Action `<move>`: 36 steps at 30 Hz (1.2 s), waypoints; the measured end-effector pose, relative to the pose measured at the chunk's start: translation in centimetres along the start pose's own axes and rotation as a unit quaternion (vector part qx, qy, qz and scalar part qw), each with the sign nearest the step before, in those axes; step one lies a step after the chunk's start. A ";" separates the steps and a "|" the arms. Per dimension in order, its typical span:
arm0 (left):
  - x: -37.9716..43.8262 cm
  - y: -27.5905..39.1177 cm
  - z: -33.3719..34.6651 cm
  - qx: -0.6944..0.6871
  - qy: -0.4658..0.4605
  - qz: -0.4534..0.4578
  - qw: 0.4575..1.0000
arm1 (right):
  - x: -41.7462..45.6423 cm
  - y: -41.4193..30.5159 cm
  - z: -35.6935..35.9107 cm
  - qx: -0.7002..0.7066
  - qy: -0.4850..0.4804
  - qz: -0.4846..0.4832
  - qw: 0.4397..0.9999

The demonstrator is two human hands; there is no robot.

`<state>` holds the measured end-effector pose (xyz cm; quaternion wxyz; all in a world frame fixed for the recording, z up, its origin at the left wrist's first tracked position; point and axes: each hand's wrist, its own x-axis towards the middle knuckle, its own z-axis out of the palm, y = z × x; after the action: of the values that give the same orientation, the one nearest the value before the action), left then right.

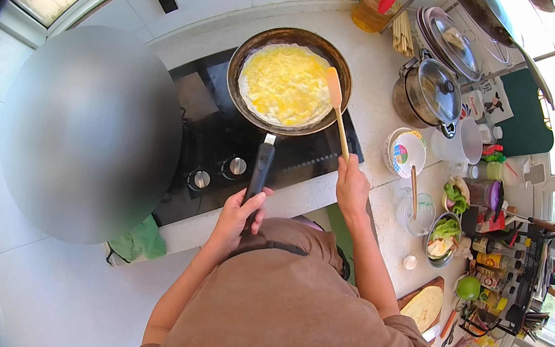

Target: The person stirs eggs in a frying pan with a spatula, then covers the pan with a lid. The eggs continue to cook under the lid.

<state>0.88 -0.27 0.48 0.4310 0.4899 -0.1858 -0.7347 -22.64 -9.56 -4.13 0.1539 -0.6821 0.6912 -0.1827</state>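
Note:
A frying pan sits on the black glass gas hob. Inside it lies a round flatbread topped with spread yellow egg, its rim whitish. My left hand grips the pan's black handle near its end. In my right hand is the wooden handle of a spatula with an orange-pink silicone head. That head is over the right side of the pan, at the edge of the flatbread; whether it touches is hard to tell.
Right of the hob are a lidded steel pot, stacked bowls, a glass cup with chopsticks, a metal bowl of lettuce and egg and a board with a flatbread. An oil jug stands behind. A blurred oval covers the left.

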 end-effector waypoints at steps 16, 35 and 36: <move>0.1 0.0 -0.1 -0.008 -0.006 0.003 1.000 | -3.1 -4.1 -1.4 0.472 -0.097 0.197 0.854; 0.1 -0.1 -0.2 -0.004 -0.010 -0.001 1.000 | -3.2 -4.5 -0.9 0.569 -0.081 0.217 0.789; 0.2 -0.1 -0.3 -0.004 -0.010 -0.001 1.000 | -3.2 -4.6 -1.0 0.570 -0.085 0.220 0.787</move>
<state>1.03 -0.28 0.17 0.4306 0.4806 -0.1867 -0.7408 -18.99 -6.33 -1.23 0.6084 -0.3131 0.5769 -0.4460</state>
